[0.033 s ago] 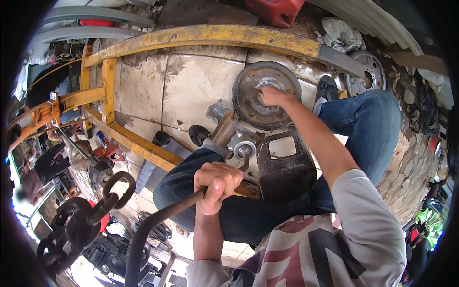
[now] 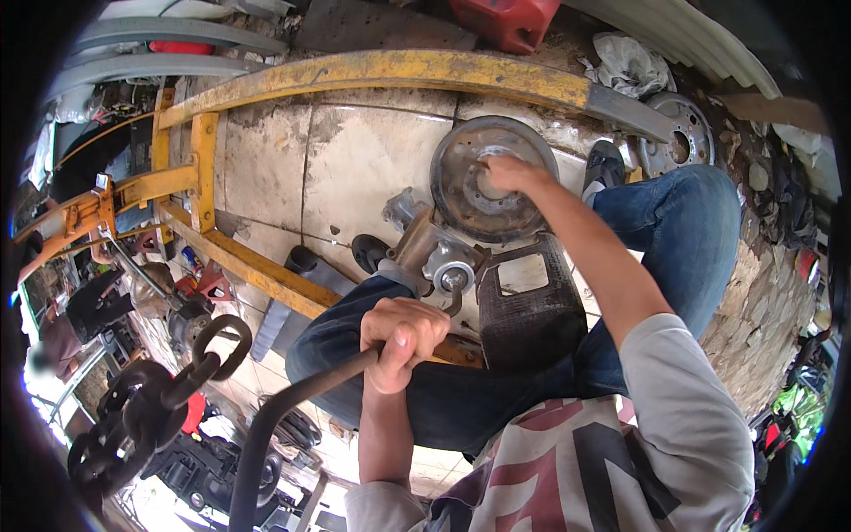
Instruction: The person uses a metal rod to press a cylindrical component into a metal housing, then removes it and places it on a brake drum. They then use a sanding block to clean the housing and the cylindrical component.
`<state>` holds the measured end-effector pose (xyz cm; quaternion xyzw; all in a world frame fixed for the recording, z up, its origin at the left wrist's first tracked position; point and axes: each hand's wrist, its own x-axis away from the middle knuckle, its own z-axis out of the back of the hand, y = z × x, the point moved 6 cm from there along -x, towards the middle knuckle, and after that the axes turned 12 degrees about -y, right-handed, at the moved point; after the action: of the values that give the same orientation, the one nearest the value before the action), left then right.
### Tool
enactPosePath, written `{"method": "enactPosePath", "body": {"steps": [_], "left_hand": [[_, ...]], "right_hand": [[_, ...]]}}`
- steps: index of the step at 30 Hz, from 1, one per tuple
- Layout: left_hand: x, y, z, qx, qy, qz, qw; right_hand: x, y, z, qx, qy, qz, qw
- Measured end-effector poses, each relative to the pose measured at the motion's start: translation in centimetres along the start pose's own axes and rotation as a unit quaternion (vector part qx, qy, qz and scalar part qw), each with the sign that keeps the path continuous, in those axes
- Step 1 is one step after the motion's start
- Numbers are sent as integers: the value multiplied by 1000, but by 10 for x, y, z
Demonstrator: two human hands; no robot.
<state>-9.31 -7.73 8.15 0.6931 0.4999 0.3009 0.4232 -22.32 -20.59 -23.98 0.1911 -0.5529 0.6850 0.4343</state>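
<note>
Hands work on a rusty metal assembly that rests across the person's lap, seen from above through a fisheye lens. The left hand is closed in a fist around the end of a dark curved bar, whose hooked tip reaches toward a round bushing on the assembly. The right hand, arm stretched forward, presses its fingers into the centre of a round, dish-shaped drum; its grip looks loosely closed there, though what the fingers pinch cannot be told. The drum stands at the far end of the assembly, just past the knees in blue jeans, above a stained tiled floor. A dark plate with a square cut-out lies on the thighs beside the bushing. A yellow steel frame curves around the floor, and a heavy black chain hangs at the lower left. Risks, as a judgement: if the bar slips off the bushing under load, it could jerk and strike the thigh or the right arm. The heavy drum could tip or slide off the lap onto the foot. Fingers inside the drum could be pinched if the parts shift.
</note>
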Motion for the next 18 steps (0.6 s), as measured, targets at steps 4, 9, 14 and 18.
{"method": "enactPosePath", "body": {"steps": [4,9,14,18], "left_hand": [[-14,-18,-7,28,-30,-8,999],[-37,-44,-9,80,-52,3,995],[-53,-102,9,31,-44,64,996],[-57,-150,28,-56,-3,138,989]], "right_hand": [[34,9,67,68,6,-58,996],[129,-20,116,165,-12,-55,985],[193,-64,115,145,72,101,982],[240,-76,94,39,46,126,990]]}}
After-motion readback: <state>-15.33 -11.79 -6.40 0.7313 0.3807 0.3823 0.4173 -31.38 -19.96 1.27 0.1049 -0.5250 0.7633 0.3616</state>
